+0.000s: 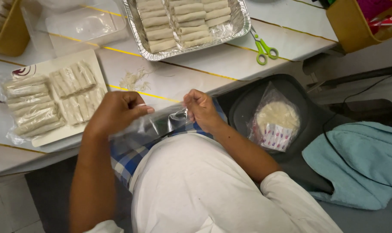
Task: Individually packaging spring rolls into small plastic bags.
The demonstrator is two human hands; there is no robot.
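Head view looks down on a pale bench (178,77) crossed by thin yellow lines, its near edge running just beyond the person's fingers. The left hand (116,113) and the right hand (201,108) are held over the lap, just short of that edge, each pinching one end of a clear plastic bag (161,123) stretched between them; the fingers (140,108) of the left hand are closed on the film, and those of the right hand are curled tight on its other end.

Beyond the left fingers, on the bench, lies a white tray (53,99) of pale rolls wrapped in clear film, with its near corner hanging close to the bench edge. Farther out past both hands sits a foil pan (241,21) filled with rows of the same rolls. A small heap of pale shreds (133,80) lies on the bare bench between the pan and the left fingers. Green-handled scissors (262,49) rest out beyond the right fingers, near the pan's corner. A clear plastic box (81,23) stands at the far left.

To the outside of the right fingers, below bench level, a dark seat (310,125) carries a bag of round white wrappers (277,121), and a light blue towel (359,164) lies next to it. Open bench shows between the tray, the pan and the near edge.
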